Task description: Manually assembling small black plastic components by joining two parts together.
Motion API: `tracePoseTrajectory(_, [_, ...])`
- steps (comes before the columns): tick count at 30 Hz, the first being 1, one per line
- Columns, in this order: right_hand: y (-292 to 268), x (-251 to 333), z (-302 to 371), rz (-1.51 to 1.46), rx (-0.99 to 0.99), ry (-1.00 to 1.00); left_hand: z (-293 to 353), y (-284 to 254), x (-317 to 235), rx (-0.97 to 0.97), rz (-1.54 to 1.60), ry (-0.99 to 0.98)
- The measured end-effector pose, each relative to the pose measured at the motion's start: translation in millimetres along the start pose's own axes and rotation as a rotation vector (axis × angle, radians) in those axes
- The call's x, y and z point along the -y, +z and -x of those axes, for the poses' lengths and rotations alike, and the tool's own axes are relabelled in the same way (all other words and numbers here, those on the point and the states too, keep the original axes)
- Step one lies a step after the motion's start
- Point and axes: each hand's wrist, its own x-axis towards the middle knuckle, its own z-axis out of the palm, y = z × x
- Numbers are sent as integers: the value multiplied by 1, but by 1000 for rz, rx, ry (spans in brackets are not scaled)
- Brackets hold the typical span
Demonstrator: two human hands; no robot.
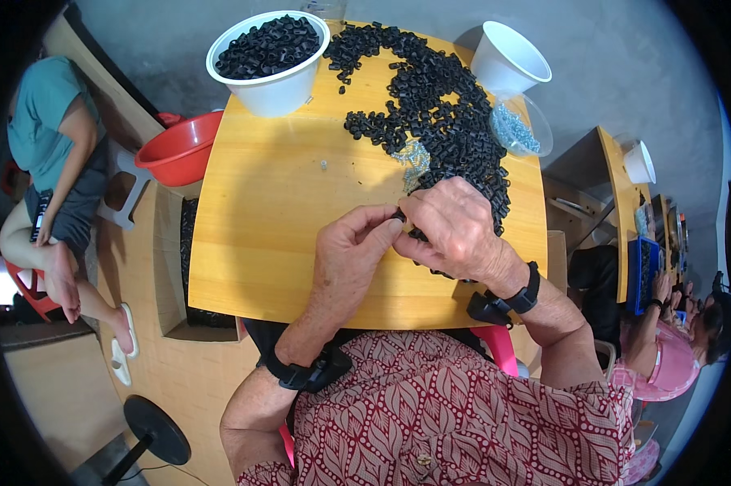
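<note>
Over the near middle of the yellow table [252, 219], my two hands meet fingertip to fingertip. Thumb and forefinger of my left hand [345, 251] pinch a small black plastic piece [399, 215], of which only a little shows. My right hand [455, 223] is curled closed against the same piece; whatever else its fingers hold is hidden. Just beyond the fingers lies a small heap of shiny metal screws or similar hardware [415, 159]. A large spread of black plastic pieces [455, 134] surrounds that heap and runs under my right hand.
A white bucket [272, 95] full of black pieces stands far left. Far right are another white bucket [507, 61] and a clear tub [521, 130] of metal parts. Left of the table are a red basin [183, 150] and a seated person [53, 146]. Other people work at right.
</note>
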Motion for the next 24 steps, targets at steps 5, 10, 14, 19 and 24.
tracePoseTrajectory(5, [2, 0, 2, 12, -14, 24, -4, -7, -1, 59, -99, -29])
tracePoseTrajectory(10, [7, 4, 5, -13, -44, 35, -4, -10, 2, 59, -106, -34])
tracePoseTrajectory(14, [10, 5, 5, -30, -25, 73, -5, -8, 3, 25, -101, -42])
tracePoseTrajectory(19, [6, 6, -2, -30, 3, 75, -3, -6, 3, -21, -13, -16])
tracePoseTrajectory(24, [6, 4, -5, -29, -4, 83, -2, -6, 1, -12, -50, -4])
